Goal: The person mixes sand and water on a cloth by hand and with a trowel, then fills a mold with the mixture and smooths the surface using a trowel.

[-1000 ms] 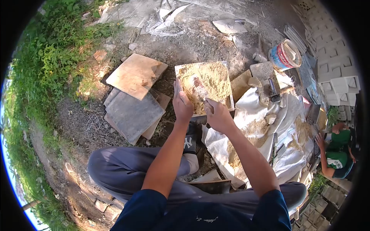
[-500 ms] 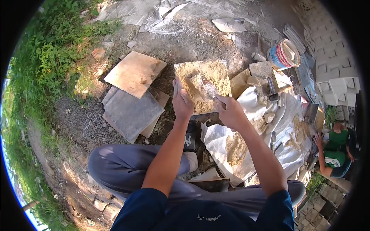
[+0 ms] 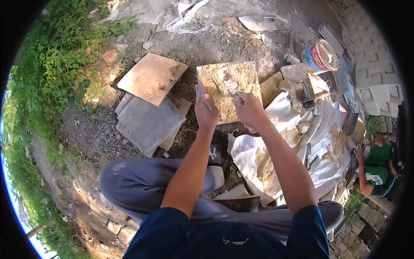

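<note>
A square tile (image 3: pixel 255 64) lies in front of me, its top spread with a layer of sandy, yellowish mortar (image 3: pixel 246 77). My right hand (image 3: pixel 249 111) is closed around the handle of a trowel (image 3: pixel 229 83), whose blade rests on the mortar near the middle of the tile. At the tile's left edge, my left hand (image 3: pixel 206 108) touches the side with its fingers stretched out flat and the thumb apart. Much of the trowel's handle is hidden by my right hand.
To the left lie a tan tile (image 3: pixel 151 77) and stacked grey tiles (image 3: pixel 148 123). On the right are a white sheet (image 3: pixel 246 151) with sand, a hammer (image 3: pixel 307 96), rubble blocks (image 3: pixel 294 72) and a paint bucket (image 3: pixel 319 58). A co-worker (image 3: pixel 377 166) sits at far right.
The trowel blade has moved up across the mortar, away from me, and turned more upright. My right hand has shifted slightly left and up; my left hand stays at the tile's edge.
</note>
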Motion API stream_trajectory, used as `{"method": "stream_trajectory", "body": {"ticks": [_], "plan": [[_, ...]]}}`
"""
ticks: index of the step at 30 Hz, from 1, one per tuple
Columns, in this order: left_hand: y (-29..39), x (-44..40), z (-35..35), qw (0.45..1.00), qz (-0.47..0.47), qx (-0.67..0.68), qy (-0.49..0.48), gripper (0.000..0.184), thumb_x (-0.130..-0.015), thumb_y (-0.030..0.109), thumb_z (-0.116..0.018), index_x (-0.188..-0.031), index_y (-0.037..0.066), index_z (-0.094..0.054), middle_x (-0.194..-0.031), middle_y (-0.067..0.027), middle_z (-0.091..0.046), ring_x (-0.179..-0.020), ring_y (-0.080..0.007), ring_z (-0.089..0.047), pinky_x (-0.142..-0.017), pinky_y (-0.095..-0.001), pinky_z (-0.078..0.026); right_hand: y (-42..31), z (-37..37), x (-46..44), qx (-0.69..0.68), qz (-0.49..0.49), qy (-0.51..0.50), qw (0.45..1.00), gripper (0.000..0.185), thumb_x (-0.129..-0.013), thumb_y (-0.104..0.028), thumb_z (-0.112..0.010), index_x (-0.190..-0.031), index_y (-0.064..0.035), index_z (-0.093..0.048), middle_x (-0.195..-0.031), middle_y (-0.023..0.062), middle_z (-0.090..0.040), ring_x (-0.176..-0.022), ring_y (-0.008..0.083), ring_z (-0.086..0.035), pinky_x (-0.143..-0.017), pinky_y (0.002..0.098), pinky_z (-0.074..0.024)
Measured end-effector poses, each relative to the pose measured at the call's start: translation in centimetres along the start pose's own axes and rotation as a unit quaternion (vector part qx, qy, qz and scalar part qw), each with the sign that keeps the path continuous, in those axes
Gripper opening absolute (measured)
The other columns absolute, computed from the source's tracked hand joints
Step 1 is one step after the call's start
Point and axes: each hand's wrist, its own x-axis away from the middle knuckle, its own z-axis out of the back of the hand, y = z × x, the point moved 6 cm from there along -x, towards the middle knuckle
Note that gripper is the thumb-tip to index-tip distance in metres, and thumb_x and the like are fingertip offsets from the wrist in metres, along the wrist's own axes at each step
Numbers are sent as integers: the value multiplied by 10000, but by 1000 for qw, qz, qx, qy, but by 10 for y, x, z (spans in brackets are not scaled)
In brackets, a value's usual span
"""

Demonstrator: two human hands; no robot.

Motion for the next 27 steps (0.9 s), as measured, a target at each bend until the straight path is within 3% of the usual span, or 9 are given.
{"method": "stream_trajectory", "body": {"ticks": [3,4,6,8,16,19,24,26,27], "plan": [[5,0,4,1000,-23,12,3,704,-1105,434,-148,-1499,-116,-342,-1514,-332,-410,-1423,-504,-370,-1174,-490,-351,5,-21,13,-25,-5,-46,999,310,-991,-207,-557,-1147,52,-627,-813,287,-687,-636,405,-694,-586,472,-550],[3,0,3,1000,-22,2,6,704,-1104,435,-150,-1498,-115,-346,-1514,-333,-409,-1421,-507,-371,-1174,-491,-350,-4,-18,22,-13,84,27,996,282,-991,-208,-561,-1073,56,-618,-786,272,-679,-623,391,-687,-558,457,-540],[2,-3,0,1000,-21,-3,10,704,-1103,436,-151,-1496,-114,-350,-1515,-333,-408,-1419,-510,-372,-1174,-491,-350,1,-2,34,-10,-22,-93,995,266,-994,-201,-557,-1060,49,-619,-753,253,-669,-573,361,-676,-506,449,-531],[4,-1,2,999,-29,-12,14,695,-1101,429,-167,-1497,-112,-351,-1518,-333,-405,-1420,-511,-372,-1175,-489,-349,5,17,33,-9,31,-40,999,258,-997,-191,-553,-1082,40,-632,-687,230,-650,-515,321,-662,-446,450,-505],[5,1,1,1000,0,-11,8,614,-1089,318,-205,-1479,-126,-374,-1520,-333,-406,-1428,-488,-377,-1195,-476,-327,43,7,24,-71,-49,76,993,303,-980,-206,-585,-1140,36,-669,-843,301,-694,-759,444,-708,-737,486,-542],[9,0,2,1000,-10,-7,19,631,-1094,345,-205,-1475,-128,-378,-1509,-334,-421,-1423,-489,-385,-1193,-483,-329,16,10,49,-76,-111,-36,990,276,-980,-195,-586,-1133,17,-675,-792,293,-683,-715,415,-709,-693,466,-548],[5,6,3,1000,-13,-8,19,670,-1107,404,-197,-1467,-127,-391,-1498,-336,-433,-1410,-501,-398,-1177,-496,-350,21,28,14,-13,-11,33,999,239,-982,-179,-573,-1100,-9,-694,-708,246,-679,-569,348,-688,-602,464,-548],[8,3,3,1000,-21,-10,20,674,-1109,413,-195,-1464,-124,-394,-1492,-343,-433,-1407,-506,-396,-1173,-497,-354,18,22,-10,-80,-117,20,990,282,-970,-207,-575,-1051,45,-671,-772,273,-696,-788,439,-713,-735,493,-568],[9,2,5,999,-26,3,20,640,-1107,367,-206,-1456,-133,-398,-1488,-351,-433,-1403,-511,-397,-1172,-498,-355,29,4,-15,-37,-53,82,995,285,-969,-203,-570,-1044,57,-661,-810,289,-695,-836,467,-697,-753,503,-560]]}}
